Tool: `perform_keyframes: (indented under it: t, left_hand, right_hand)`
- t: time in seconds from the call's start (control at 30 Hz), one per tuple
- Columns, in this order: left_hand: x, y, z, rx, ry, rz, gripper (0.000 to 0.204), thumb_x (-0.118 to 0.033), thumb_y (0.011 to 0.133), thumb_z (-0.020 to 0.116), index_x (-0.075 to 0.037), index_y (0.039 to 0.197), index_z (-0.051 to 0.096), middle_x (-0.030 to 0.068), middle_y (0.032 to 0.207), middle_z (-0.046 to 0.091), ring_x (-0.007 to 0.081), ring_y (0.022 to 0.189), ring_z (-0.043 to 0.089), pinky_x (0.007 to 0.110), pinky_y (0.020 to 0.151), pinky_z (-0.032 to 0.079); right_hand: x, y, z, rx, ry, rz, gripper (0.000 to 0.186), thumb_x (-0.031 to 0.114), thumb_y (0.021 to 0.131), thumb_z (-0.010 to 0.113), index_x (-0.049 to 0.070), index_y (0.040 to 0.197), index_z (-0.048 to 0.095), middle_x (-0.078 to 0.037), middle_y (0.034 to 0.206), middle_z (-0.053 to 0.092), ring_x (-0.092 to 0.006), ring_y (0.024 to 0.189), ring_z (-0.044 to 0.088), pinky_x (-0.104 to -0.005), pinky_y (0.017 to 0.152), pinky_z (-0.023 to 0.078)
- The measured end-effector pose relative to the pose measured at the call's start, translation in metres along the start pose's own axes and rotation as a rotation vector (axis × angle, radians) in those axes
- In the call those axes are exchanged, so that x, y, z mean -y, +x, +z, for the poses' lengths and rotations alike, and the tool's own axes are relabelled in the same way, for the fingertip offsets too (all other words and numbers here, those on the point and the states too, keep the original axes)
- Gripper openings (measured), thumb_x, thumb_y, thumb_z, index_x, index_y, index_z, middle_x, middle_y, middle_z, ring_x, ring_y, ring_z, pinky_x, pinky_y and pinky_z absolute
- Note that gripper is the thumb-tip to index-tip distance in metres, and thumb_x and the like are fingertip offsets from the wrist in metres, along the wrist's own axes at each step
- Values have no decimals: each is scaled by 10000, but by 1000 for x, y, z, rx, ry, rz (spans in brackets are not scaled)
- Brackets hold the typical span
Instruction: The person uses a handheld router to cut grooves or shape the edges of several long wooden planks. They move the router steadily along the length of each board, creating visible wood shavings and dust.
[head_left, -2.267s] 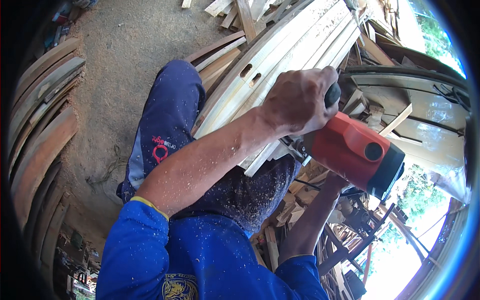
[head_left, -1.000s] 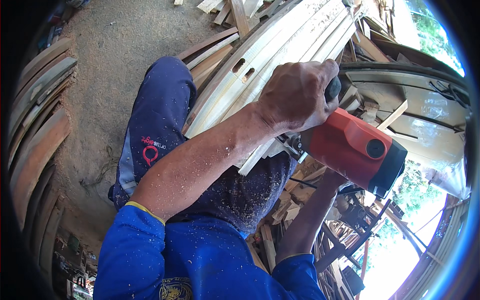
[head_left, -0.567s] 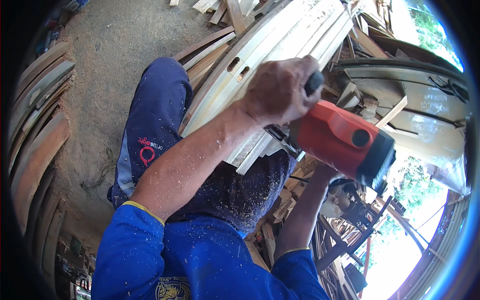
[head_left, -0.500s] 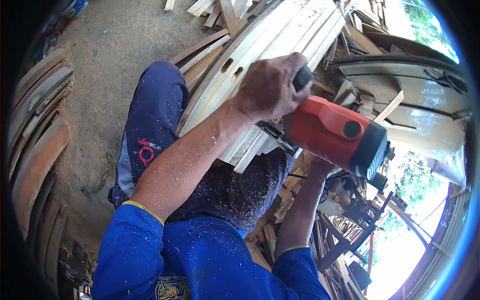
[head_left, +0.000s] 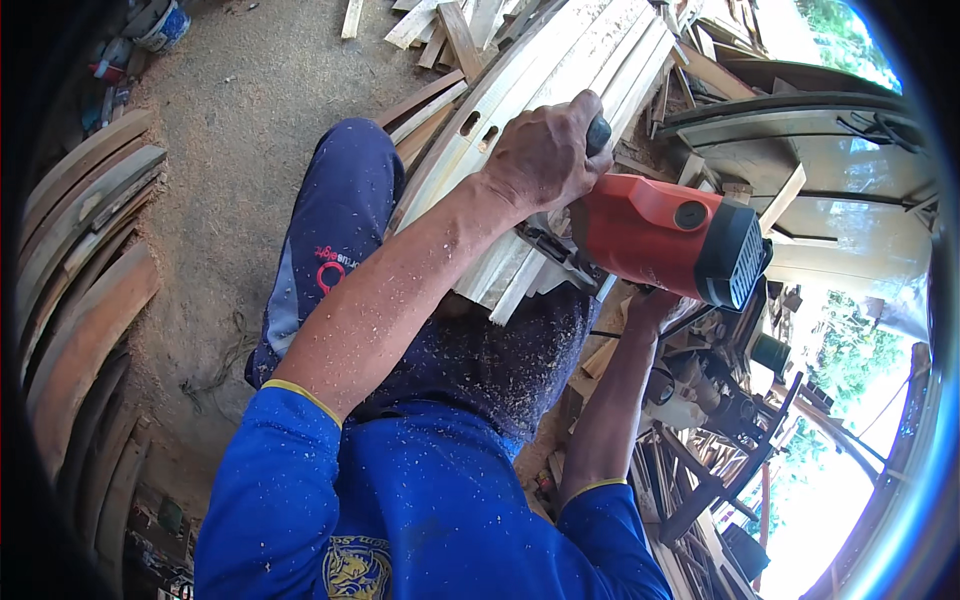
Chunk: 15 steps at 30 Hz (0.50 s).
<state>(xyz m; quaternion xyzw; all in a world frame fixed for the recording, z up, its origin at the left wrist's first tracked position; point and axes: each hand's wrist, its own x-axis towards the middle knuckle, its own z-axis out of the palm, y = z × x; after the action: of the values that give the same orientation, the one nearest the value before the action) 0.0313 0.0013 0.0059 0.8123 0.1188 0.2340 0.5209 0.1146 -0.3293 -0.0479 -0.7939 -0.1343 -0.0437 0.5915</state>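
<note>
A red and black plunge router (head_left: 650, 232) lies tilted on its side at the near end of several long pale boards (head_left: 535, 95). My left hand (head_left: 545, 155) is closed around its black knob, with the wrist above the boards. On the router's far right side, my right hand (head_left: 655, 308) grips it from below. The router's body hides most of that hand's fingers. Its dark metal base (head_left: 555, 250) stands against the board ends. Two oblong slots (head_left: 480, 130) show in the leftmost board, just beyond my left forearm. Wood dust covers my arms and lap.
Curved timber pieces (head_left: 95, 310) are stacked along the left. Offcuts (head_left: 440, 35) lie at the far end, beside the boards. To the right stand large pale panels (head_left: 820, 240) and a cluttered machine (head_left: 720, 400). A bucket (head_left: 160, 25) sits at the far left.
The whole view has shifted slightly. The router's rear end has swung a little upward in the picture, with both hands keeping their hold.
</note>
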Motion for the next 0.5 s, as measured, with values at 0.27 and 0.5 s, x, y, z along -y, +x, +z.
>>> perform_keyframes:
  t: [0.27,0.5]
  left_hand:
    - [1,-14,-5,5,-21,-2,289,-226,849,653,-26,1008,518,204,731,646,386,724,683,454,661,545]
    - [4,-14,-4,-5,-36,2,286,-220,830,664,-33,995,524,200,750,651,387,724,680,463,671,535]
  right_hand:
    - [21,-17,12,-15,-338,-193,557,74,735,771,-3,1231,531,-120,1218,580,-248,1101,574,-434,951,457]
    - [48,-19,39,-144,99,5,355,249,951,571,23,1224,542,-113,1180,614,-208,976,661,-357,775,598]
